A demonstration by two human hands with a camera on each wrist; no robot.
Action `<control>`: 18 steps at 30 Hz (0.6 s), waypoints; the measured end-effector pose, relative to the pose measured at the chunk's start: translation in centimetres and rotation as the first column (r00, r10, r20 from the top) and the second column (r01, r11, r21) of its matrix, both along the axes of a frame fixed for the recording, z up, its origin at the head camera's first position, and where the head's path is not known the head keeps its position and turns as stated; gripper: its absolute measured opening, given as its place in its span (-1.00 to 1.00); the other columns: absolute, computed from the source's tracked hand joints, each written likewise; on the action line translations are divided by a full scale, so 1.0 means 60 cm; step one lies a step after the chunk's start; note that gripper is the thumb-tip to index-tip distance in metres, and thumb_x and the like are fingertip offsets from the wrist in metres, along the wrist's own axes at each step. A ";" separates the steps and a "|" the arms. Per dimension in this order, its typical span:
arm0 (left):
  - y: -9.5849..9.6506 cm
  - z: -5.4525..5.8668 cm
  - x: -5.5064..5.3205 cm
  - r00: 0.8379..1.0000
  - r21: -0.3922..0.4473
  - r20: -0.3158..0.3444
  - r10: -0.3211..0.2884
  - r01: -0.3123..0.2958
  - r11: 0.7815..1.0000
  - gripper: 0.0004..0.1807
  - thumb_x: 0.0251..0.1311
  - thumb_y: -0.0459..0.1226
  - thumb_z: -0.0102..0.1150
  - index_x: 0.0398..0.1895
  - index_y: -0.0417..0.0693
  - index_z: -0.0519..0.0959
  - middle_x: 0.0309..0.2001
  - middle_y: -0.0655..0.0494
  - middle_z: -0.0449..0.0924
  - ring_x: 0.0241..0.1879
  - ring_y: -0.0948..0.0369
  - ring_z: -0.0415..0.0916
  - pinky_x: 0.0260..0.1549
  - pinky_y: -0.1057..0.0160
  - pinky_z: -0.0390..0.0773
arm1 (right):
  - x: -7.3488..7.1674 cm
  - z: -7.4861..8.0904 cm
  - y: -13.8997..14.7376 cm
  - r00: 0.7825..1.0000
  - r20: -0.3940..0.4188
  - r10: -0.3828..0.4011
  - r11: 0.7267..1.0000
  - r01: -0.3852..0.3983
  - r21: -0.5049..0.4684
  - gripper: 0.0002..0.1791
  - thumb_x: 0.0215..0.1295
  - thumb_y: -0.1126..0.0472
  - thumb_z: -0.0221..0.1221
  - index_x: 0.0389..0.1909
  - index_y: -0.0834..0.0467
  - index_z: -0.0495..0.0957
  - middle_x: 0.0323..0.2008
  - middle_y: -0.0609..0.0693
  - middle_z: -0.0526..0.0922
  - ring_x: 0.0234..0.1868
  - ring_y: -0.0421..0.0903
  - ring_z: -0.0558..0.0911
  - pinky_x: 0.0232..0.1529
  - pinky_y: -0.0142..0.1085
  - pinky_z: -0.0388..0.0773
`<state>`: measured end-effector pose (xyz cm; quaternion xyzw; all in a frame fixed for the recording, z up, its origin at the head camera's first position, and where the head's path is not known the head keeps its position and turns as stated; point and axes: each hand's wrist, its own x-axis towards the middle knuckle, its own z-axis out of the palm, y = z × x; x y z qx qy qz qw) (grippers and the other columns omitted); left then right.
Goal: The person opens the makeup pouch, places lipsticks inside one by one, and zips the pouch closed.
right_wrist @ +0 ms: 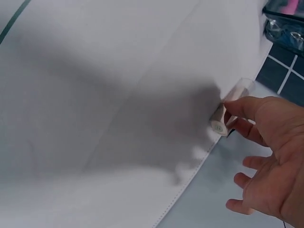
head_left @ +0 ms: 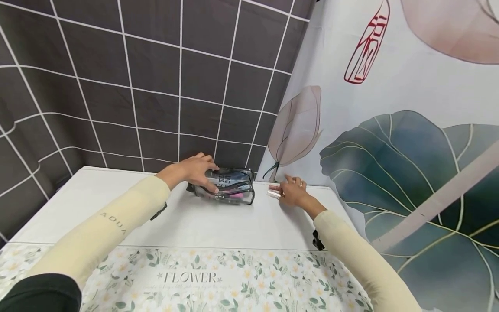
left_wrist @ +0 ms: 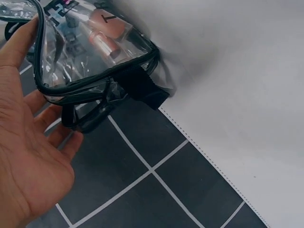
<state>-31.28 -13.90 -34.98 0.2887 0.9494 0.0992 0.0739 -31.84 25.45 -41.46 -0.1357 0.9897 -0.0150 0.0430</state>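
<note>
A clear cosmetic bag (head_left: 239,186) with black piping lies at the back of the white table, with several small items visible through its plastic. My left hand (head_left: 196,171) grips its left end, thumb at the front and fingers at the rear. A peach-coloured tube (left_wrist: 103,45) shows inside the bag in the left wrist view. To the right of the bag, my right hand (head_left: 294,192) pinches a small lip gloss tube (right_wrist: 219,122) with a clear end between thumb and finger. A reddish tube (head_left: 274,187) is beside a pale one (head_left: 273,194) at those fingertips in the head view.
A dark grid-patterned cloth (head_left: 156,86) hangs behind the table, and a leaf-printed cloth (head_left: 390,164) hangs at the right. The white tabletop (head_left: 218,225) meets a floral mat (head_left: 234,281) marked FLOWER along the near side.
</note>
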 end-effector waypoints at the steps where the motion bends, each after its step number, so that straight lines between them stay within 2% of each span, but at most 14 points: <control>1: -0.001 0.000 0.000 1.000 0.000 -0.002 -0.001 0.001 1.000 0.02 0.24 0.29 0.50 0.63 -0.09 0.53 0.54 -0.20 0.45 0.38 -0.12 0.37 0.48 -0.25 0.51 | 0.000 0.002 0.000 1.000 0.001 0.000 1.000 0.000 0.001 -0.90 0.48 0.20 0.33 -0.12 0.14 0.67 0.75 0.45 0.16 0.67 0.56 0.20 0.63 0.56 0.11; 9: -0.002 -0.003 -0.007 1.000 -0.004 -0.007 -0.003 0.003 1.000 0.03 0.24 0.32 0.48 0.64 -0.07 0.53 0.54 -0.18 0.45 0.39 -0.12 0.36 0.49 -0.24 0.50 | 0.000 0.028 -0.005 1.000 0.013 0.015 1.000 -0.015 -0.017 -0.92 0.54 0.17 0.31 -0.10 0.10 0.68 0.76 0.43 0.16 0.66 0.58 0.19 0.58 0.59 0.15; 18: -0.003 0.000 -0.002 1.000 -0.013 -0.003 -0.005 0.005 1.000 0.04 0.25 0.32 0.49 0.66 -0.07 0.51 0.54 -0.20 0.44 0.34 -0.10 0.37 0.43 -0.21 0.53 | 0.004 0.064 -0.014 0.999 -0.020 0.045 0.996 -0.046 -0.081 -0.90 0.53 0.15 0.35 -0.14 0.09 0.68 0.74 0.43 0.23 0.67 0.60 0.18 0.57 0.60 0.13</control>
